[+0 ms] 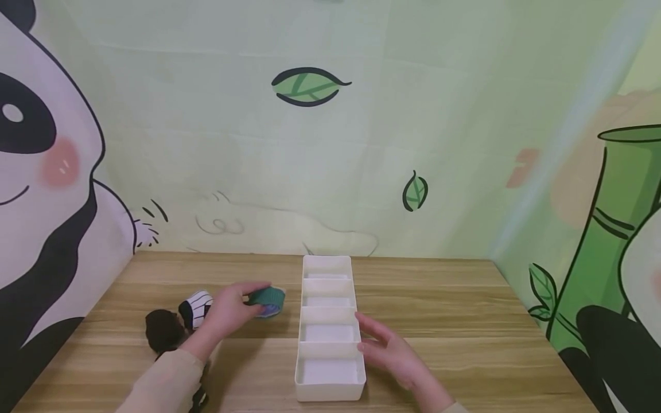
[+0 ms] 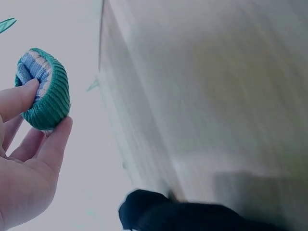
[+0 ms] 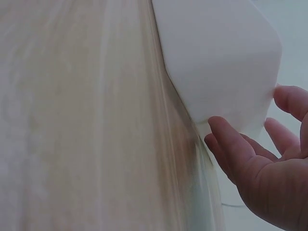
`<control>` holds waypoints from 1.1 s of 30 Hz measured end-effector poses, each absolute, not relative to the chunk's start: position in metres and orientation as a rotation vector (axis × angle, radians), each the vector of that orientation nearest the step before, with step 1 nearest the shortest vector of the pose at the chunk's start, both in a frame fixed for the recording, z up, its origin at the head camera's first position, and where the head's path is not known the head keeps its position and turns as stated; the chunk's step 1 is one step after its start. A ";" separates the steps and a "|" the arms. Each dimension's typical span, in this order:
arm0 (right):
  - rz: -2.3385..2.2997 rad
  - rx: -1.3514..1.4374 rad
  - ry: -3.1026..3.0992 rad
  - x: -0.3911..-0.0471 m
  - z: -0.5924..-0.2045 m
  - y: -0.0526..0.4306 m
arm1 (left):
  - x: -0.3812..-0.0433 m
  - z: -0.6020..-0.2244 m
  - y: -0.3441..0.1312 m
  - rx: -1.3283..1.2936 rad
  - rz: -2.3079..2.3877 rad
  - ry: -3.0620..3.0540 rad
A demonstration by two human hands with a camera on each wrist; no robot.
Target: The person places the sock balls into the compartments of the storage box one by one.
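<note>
My left hand (image 1: 232, 310) pinches a rolled-up sock (image 1: 267, 301) between thumb and fingers, a little left of the white box. In the left wrist view, the sock (image 2: 50, 91) shows a green ribbed cuff folded around blue and white stripes. A long white box (image 1: 330, 362) with several compartments in a row stands on the table, and no contents show in it. My right hand (image 1: 389, 350) rests its fingertips against the box's right side. The right wrist view shows that hand's fingers (image 3: 233, 144) spread and slightly bent by the box wall (image 3: 221, 72).
Left of my left forearm lie a dark bundle (image 1: 164, 331) and a black-and-white striped bundle (image 1: 196, 308). More dark cloth (image 1: 198, 397) lies partly hidden by the sleeve. A printed backdrop (image 1: 330, 149) rises behind the wooden table (image 1: 439, 310).
</note>
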State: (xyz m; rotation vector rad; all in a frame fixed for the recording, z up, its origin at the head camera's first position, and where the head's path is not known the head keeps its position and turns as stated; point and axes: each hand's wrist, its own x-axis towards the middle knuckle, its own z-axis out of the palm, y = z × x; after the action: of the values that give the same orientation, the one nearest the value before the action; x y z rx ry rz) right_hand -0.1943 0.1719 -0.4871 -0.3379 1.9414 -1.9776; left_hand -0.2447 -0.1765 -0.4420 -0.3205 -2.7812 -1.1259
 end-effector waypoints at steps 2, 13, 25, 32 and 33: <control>-1.983 -0.334 1.939 -0.194 -0.487 0.172 | -0.246 -0.439 -0.171 -0.325 -1.125 -2.774; -1.978 -0.291 1.955 -0.193 -0.486 0.170 | -0.258 -0.433 -0.151 -0.310 -1.175 -2.722; -1.982 -0.277 1.955 -0.192 -0.484 0.170 | -0.275 -0.427 -0.129 -0.252 -1.323 -2.644; -1.983 -0.266 1.951 -0.192 -0.485 0.170 | -0.287 -0.422 -0.115 -0.262 -1.316 -2.635; -1.982 -0.264 1.953 -0.192 -0.485 0.170 | -0.289 -0.421 -0.113 -0.264 -1.310 -2.633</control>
State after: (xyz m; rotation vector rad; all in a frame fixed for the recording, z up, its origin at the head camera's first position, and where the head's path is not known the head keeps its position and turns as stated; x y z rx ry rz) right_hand -0.1916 0.1699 -0.4846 -0.2643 1.9531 -1.9819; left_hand -0.2887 -0.1126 -0.4213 -0.2643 -2.6330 -1.3103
